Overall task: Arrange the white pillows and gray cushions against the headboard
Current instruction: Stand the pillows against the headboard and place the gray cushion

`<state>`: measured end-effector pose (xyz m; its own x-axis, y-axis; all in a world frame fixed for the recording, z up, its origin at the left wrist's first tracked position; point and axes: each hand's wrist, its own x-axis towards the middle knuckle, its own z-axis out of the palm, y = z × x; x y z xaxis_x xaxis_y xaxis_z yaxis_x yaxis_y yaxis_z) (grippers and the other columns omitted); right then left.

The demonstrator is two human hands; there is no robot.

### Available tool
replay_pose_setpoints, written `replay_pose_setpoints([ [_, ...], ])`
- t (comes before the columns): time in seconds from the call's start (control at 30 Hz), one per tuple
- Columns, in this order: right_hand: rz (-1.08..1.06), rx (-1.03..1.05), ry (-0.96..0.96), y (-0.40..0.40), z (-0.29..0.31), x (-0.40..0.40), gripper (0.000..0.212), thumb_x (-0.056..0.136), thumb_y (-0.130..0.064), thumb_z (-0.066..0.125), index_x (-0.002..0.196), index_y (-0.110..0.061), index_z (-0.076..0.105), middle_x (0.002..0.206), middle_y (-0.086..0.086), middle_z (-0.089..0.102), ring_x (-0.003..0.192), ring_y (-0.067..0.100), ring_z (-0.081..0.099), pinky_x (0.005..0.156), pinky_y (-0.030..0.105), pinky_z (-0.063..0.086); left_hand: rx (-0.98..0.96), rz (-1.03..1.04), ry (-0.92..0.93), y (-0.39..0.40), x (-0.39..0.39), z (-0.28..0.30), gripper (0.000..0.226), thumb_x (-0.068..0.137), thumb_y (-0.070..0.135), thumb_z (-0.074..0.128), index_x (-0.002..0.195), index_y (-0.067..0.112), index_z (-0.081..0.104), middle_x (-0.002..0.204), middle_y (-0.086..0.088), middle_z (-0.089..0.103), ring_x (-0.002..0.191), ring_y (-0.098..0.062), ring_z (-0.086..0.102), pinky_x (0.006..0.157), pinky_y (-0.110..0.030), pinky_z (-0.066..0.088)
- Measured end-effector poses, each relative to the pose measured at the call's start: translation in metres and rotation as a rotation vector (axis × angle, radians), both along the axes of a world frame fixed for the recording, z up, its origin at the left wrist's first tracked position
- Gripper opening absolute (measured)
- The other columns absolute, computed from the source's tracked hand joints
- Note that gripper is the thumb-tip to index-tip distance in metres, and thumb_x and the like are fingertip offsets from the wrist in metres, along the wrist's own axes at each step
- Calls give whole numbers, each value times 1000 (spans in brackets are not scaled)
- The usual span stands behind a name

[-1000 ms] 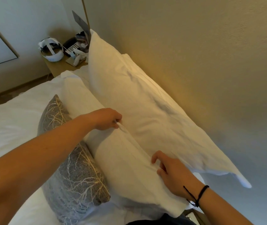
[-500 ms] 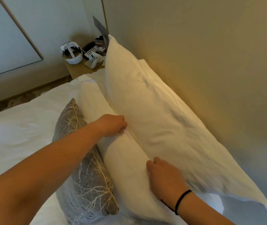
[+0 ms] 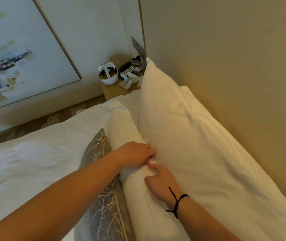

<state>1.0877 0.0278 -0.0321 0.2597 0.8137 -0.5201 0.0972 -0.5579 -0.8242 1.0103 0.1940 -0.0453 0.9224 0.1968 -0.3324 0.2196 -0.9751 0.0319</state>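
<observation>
Head view | bed (image 3: 39, 164) white, headboard (image 3: 225, 66) beige, nightstand (image 3: 114, 89) cluttered | left hand (image 3: 135, 156) and right hand (image 3: 161, 180) pinch front pillow (image 3: 138, 197); gray cushion (image 3: 104, 206) alongside

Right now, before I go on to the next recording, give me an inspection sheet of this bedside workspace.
Surface: bed with white bedding, a little rumpled.
Job's things: back white pillow leans upright on the headboard; front white pillow stands on edge before it; gray cushion with a branch pattern stands in front of that.
Clutter: nightstand carries a white headset, a phone and small items too small to tell.
Hands: left hand and right hand both grip the front pillow's top edge, fingers curled, close together.
Cables: a thin white lead by the headset.
Surroundings: framed abstract painting on the side wall; black cord bracelet on the right wrist.
</observation>
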Motion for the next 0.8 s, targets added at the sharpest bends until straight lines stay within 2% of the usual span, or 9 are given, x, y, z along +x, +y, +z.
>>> replay_pose_setpoints([
  [0.1, -17, 10, 65, 25, -4, -4, 57, 87, -15, 56, 142, -17, 44, 128, -6, 54, 81, -1, 57, 59, 6, 41, 144, 59, 12, 43, -3, -2, 25, 99, 35, 42, 122, 32, 47, 122, 2, 54, 99, -23, 56, 71, -38, 47],
  [0.17, -20, 11, 99, 41, -5, -4, 55, 89, -17, 56, 143, -18, 43, 114, -15, 52, 73, -5, 52, 54, 6, 39, 197, 196, 35, 73, -3, -3, 33, 98, 35, 43, 131, 35, 44, 143, 1, 44, 118, -24, 49, 88, -41, 46],
  [0.23, -9, 6, 121, 58, -7, -3, 53, 91, -18, 56, 142, -19, 44, 127, -8, 53, 75, -2, 53, 62, 9, 40, 185, 391, 24, 103, -3, -1, 39, 98, 33, 45, 136, 39, 39, 157, 1, 27, 134, -27, 35, 101, -48, 40],
  [0.3, 6, 8, 117, 72, -8, -2, 51, 91, -19, 58, 140, -18, 46, 139, 1, 49, 76, -2, 53, 65, 12, 42, 150, 577, -23, 130, -4, -3, 48, 97, 28, 50, 140, 42, 33, 162, 1, 12, 141, -32, 27, 105, -54, 38],
  [0.4, 10, -11, 159, 85, -10, 1, 53, 89, -22, 61, 140, -16, 47, 141, 3, 48, 101, 12, 56, 85, 22, 45, 148, 774, -108, 164, -5, -5, 67, 94, 21, 57, 148, 41, 22, 164, 1, 1, 136, -37, 37, 102, -57, 43],
  [0.5, -8, -55, 193, 88, -12, 5, 57, 89, -23, 62, 142, -15, 44, 145, 4, 45, 126, 23, 49, 103, 36, 42, 77, 854, -162, 186, 0, 1, 71, 95, 24, 58, 151, 36, 18, 163, -3, 10, 129, -37, 48, 100, -55, 46],
  [0.57, -29, -55, 185, 87, -15, 9, 60, 89, -27, 63, 144, -14, 42, 145, 3, 47, 125, 20, 50, 101, 32, 42, 82, 838, -180, 201, 4, 8, 58, 95, 20, 57, 147, 29, 35, 154, -9, 32, 124, -35, 51, 99, -50, 48],
  [0.67, -65, -48, 187, 82, -14, 11, 57, 90, -31, 64, 140, -11, 46, 130, 5, 59, 107, 17, 60, 87, 28, 50, 164, 797, -173, 213, 7, 16, 26, 95, 11, 56, 119, 15, 65, 120, -11, 63, 104, -30, 60, 88, -39, 51],
  [0.8, -91, -8, 167, 77, -17, 9, 67, 87, -38, 66, 144, -13, 41, 145, -1, 46, 127, 14, 47, 92, 24, 37, 209, 827, -290, 223, 25, 32, 19, 95, 5, 53, 109, 11, 64, 106, -13, 64, 90, -26, 56, 75, -34, 44],
])
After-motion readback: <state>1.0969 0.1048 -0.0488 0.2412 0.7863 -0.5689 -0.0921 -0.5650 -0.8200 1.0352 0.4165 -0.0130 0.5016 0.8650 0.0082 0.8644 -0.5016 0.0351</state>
